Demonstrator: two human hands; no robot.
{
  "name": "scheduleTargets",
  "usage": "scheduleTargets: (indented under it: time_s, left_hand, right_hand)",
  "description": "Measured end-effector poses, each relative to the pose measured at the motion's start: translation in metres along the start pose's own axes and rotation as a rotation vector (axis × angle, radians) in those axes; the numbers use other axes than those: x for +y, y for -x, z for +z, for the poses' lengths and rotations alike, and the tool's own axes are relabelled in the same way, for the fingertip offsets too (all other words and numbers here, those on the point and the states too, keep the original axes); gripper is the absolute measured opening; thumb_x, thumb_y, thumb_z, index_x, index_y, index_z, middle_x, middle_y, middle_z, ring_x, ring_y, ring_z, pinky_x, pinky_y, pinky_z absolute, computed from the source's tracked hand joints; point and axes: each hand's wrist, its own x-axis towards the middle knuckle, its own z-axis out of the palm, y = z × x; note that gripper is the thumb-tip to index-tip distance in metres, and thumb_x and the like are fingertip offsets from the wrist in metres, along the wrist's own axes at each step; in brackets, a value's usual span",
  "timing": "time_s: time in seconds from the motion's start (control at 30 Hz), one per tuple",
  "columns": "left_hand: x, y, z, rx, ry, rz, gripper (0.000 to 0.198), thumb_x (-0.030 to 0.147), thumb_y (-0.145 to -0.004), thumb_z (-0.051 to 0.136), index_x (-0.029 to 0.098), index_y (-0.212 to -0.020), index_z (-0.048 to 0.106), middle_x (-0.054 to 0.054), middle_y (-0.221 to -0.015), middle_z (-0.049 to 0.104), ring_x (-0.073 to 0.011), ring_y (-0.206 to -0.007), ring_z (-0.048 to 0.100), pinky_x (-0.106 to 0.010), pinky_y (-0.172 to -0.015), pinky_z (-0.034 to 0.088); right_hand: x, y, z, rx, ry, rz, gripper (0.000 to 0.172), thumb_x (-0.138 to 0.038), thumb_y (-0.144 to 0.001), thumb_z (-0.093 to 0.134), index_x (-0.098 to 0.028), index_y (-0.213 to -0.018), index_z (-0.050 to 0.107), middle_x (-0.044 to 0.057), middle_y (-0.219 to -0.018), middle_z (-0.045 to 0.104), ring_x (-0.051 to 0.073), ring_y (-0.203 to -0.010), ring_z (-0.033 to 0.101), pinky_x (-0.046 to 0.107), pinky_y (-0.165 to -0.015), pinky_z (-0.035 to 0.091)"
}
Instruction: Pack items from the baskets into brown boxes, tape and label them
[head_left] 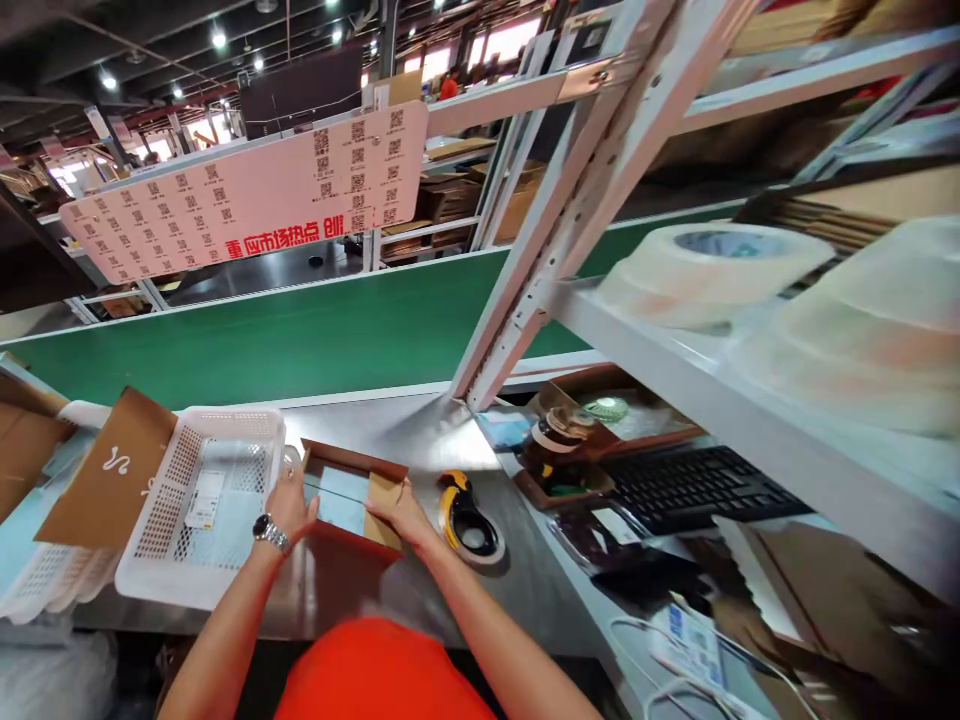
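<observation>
A small open cardboard box (352, 457) stands in front of me on the metal worktop, with flat pale-blue items (341, 498) inside it. My left hand (291, 508), with a watch at the wrist, grips the box's left side; some of its fingers are hidden. On the right side, my right hand (401, 512) has thumb and fingers closed on a flap of the same box. Just right of that hand lies a yellow and black tape dispenser (469, 520). Left of the box is a white perforated basket (161, 535) containing a pale-blue package with a white label (205, 500).
A brown cardboard piece (112, 470) leans over the basket's left side. A green conveyor belt (300, 335) runs behind the worktop. To the right, a metal post (517, 320) and a shelf with tape rolls (720, 265) overhang a keyboard (697, 488) and cables.
</observation>
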Motion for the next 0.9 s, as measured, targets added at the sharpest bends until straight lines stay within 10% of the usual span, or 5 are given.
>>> scheduleTargets:
  time_s: [0.13, 0.27, 0.53, 0.73, 0.9]
  left_hand:
    - [-0.004, 0.0, -0.002, -0.2, -0.188, 0.238, 0.049, 0.059, -0.105, 0.058, 0.018, -0.119, 0.082, -0.025, -0.137, 0.072, -0.0441, -0.144, 0.058, -0.057, -0.12, 0.045]
    - [-0.004, -0.025, -0.007, -0.263, -0.192, 0.277, 0.09, 0.071, -0.07, 0.095, 0.019, -0.14, 0.073, -0.025, -0.133, 0.075, -0.0513, -0.146, 0.055, -0.066, -0.129, 0.032]
    - [0.007, -0.057, 0.038, 0.108, 0.128, -0.135, 0.15, 0.056, -0.052, 0.108, 0.007, -0.17, 0.029, -0.039, -0.163, 0.043, -0.0497, -0.154, 0.049, -0.053, -0.125, 0.041]
    - [-0.003, -0.052, 0.042, 0.025, 0.286, -0.148, 0.138, 0.051, -0.069, 0.101, 0.007, -0.17, 0.017, -0.045, -0.171, 0.031, -0.046, -0.16, 0.045, -0.045, -0.122, 0.044]
    - [-0.007, -0.068, 0.038, -0.043, 0.339, -0.221, 0.086, 0.052, -0.1, 0.072, -0.003, -0.159, 0.039, -0.044, -0.161, 0.048, -0.0432, -0.152, 0.056, -0.043, -0.118, 0.047]
  right_hand:
    - [0.004, -0.011, 0.012, 0.125, 0.008, -0.049, 0.082, -0.046, -0.055, 0.093, -0.024, -0.125, 0.058, 0.013, -0.124, 0.079, 0.036, -0.117, 0.074, 0.052, -0.107, 0.058]
    - [0.005, -0.01, -0.016, 0.051, 0.009, -0.088, 0.06, -0.046, -0.058, 0.089, -0.023, -0.109, 0.067, 0.012, -0.113, 0.081, 0.036, -0.111, 0.075, 0.052, -0.105, 0.058]
    - [-0.027, -0.005, -0.059, -0.001, -0.083, -0.12, 0.06, -0.071, -0.072, 0.084, -0.024, -0.109, 0.08, 0.013, -0.119, 0.083, 0.035, -0.12, 0.074, 0.054, -0.111, 0.057]
    - [-0.023, 0.007, -0.051, -0.026, -0.04, -0.149, 0.067, -0.086, -0.079, 0.072, -0.023, -0.094, 0.087, 0.019, -0.145, 0.074, 0.038, -0.144, 0.062, 0.055, -0.128, 0.041]
    - [0.014, 0.023, -0.045, -0.039, 0.088, -0.175, 0.06, -0.084, -0.07, 0.08, -0.025, -0.077, 0.084, 0.018, -0.145, 0.072, 0.037, -0.15, 0.056, 0.052, -0.131, 0.037]
